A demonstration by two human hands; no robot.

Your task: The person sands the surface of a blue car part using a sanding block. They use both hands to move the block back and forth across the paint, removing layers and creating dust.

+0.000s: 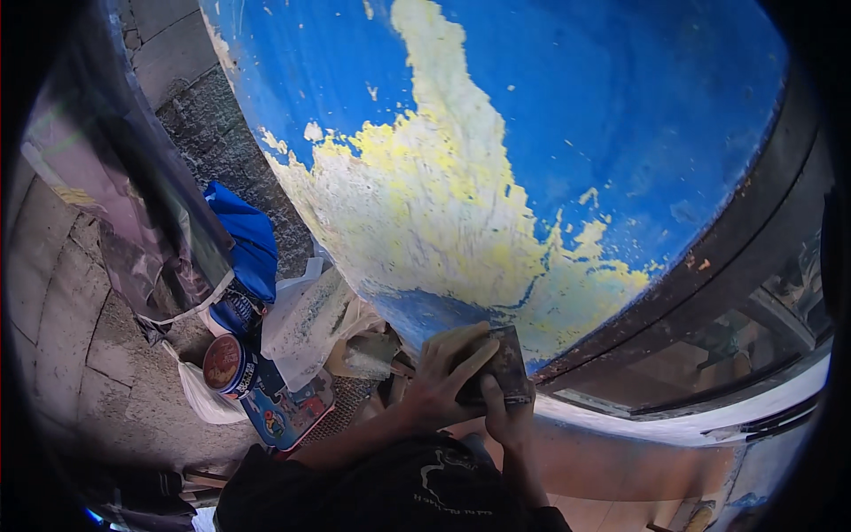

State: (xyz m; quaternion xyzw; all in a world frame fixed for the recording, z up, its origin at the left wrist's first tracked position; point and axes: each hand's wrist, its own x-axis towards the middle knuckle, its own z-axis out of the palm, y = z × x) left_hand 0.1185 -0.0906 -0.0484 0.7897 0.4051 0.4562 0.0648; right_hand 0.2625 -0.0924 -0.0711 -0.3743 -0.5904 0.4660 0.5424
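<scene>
Both of my hands are on a dark rectangular block [507, 359] at the lower edge of a large curved blue panel [620, 115]. My left hand [439, 377] comes in from the left, its fingers laid over the block's side and top. My right hand [507, 415] grips the block from below, with the thumb up along it. The face of the block towards the panel is hidden. Above the hands, the blue paint is worn off in a broad pale patch [399, 204] with yellow, ragged edges.
At the lower left, an open round tub [225, 365] with reddish-brown contents sits by a colourful printed board [284, 410]. Near it lie a clear plastic bag [301, 328] and a blue cloth or bag [244, 239]. A dark sheet [133, 195] hangs at left. A dark-framed window [709, 355] borders the panel at right.
</scene>
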